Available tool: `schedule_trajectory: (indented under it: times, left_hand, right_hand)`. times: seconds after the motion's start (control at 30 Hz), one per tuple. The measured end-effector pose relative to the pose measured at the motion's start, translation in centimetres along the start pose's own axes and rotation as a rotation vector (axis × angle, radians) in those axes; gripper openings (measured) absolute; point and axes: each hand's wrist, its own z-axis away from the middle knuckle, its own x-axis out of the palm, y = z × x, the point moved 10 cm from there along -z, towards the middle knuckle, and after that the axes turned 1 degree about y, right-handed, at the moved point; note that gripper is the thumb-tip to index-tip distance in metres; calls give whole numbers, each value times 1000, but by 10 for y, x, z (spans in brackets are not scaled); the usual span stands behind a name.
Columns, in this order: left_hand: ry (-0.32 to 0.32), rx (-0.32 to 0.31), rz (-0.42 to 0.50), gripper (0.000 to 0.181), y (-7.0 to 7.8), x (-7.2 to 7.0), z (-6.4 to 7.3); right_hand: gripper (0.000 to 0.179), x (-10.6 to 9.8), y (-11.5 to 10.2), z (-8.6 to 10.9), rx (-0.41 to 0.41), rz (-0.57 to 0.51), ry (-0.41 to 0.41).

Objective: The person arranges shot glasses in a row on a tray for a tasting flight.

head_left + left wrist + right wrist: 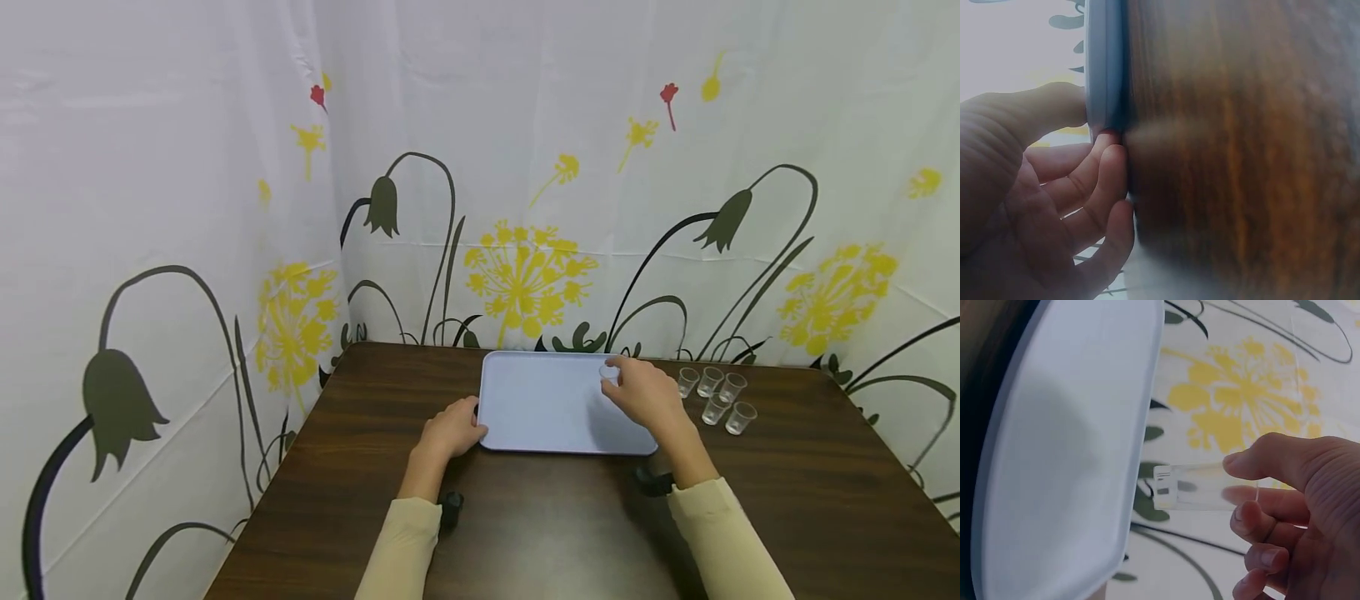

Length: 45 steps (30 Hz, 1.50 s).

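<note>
A pale blue rectangular tray (551,404) lies on the dark wooden table. At its left edge my left hand (448,429) grips the rim, the thumb on one side and the fingers against the other, as the left wrist view shows at the tray wall (1104,69). My right hand (648,393) is over the tray's right part and pinches a small clear shot glass (1194,487) between thumb and fingers near its mouth. The glass's thick base points toward the tray surface (1066,462), apart from it in the right wrist view.
Several more clear shot glasses (716,408) stand in a group on the table, right of the tray. The brown tabletop (360,467) extends around the tray. Behind and to the left hangs a white curtain (525,100) with printed flowers.
</note>
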Motion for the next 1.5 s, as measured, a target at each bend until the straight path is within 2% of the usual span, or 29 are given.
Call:
schedule_trajectory:
  times: [0.2, 0.37, 0.4, 0.6, 0.7, 0.8, 0.87, 1.0, 1.13, 1.33, 1.5]
  left_hand:
    - [-8, 39, -22, 50, -3, 7, -7]
    - [-22, 58, -16, 48, 2, 5, -1]
    - [-23, 61, -13, 46, 6, 2, 3]
    - [-33, 38, 23, 43, 43, -39, 47]
    - [-38, 30, 32, 42, 48, -46, 55]
    - [-33, 41, 27, 34, 38, -37, 44]
    - [-27, 64, 27, 29, 26, -25, 30]
    - [-27, 65, 25, 30, 8, -4, 9]
    - [-24, 57, 24, 39, 9, -4, 8]
    - [-24, 50, 30, 40, 20, -19, 21]
    - [-33, 41, 49, 42, 17, -17, 18]
  right_hand:
    - [45, 11, -19, -5, -35, -12, 31]
    - [43, 18, -34, -10, -67, 1, 70]
    - [42, 19, -37, -11, -72, 0, 79]
    - [41, 27, -54, -17, -88, -26, 84]
    - [41, 33, -62, -20, -82, -45, 67]
    - [41, 41, -69, -24, -77, -56, 50]
    - [41, 47, -74, -27, -77, -63, 37]
    - [41, 61, -83, -32, -85, -80, 5]
    - [41, 71, -91, -35, -91, -92, -6]
    - [40, 80, -99, -38, -96, -109, -12]
    - [39, 83, -102, -39, -105, -129, -12]
